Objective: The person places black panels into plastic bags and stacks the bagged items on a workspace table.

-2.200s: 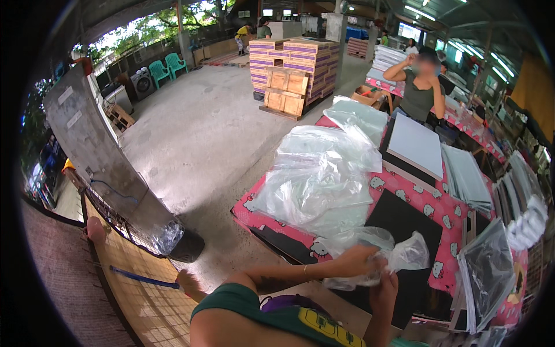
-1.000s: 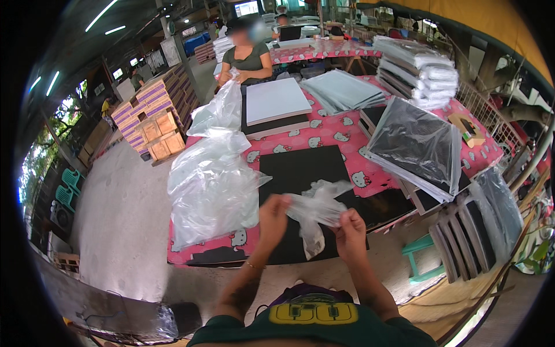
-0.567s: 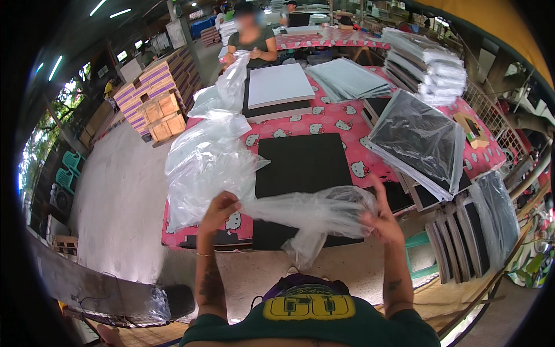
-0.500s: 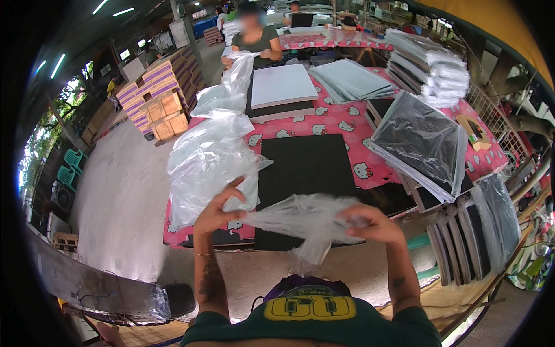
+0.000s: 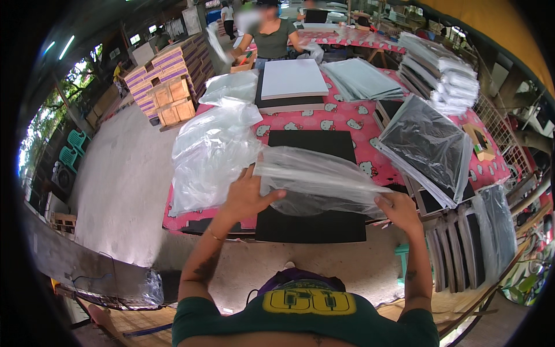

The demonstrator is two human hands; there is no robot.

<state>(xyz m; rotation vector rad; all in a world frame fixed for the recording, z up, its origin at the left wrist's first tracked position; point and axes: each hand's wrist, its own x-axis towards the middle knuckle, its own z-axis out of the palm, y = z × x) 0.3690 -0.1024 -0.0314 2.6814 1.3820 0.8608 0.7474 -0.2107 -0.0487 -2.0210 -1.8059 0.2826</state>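
Left forearm [image 5: 202, 260]: extended forward, inclined inward. Left hand [image 5: 248, 194]: over the left part of the desk [image 5: 361, 141], just inside its near edge; fingers directed forward, thumb spread to the right. Right forearm [image 5: 417, 260]: extended forward, nearly straight. Right hand [image 5: 400, 211]: at the near edge; thumb and index finger together in a pinch. Hands well apart, elbows bent.

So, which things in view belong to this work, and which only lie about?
Likely in use:
- clear bag between left hand and right hand
- black board below
- pile of clear plastic

Probably just lying about:
- green chairs
- wooden pallet near cartons
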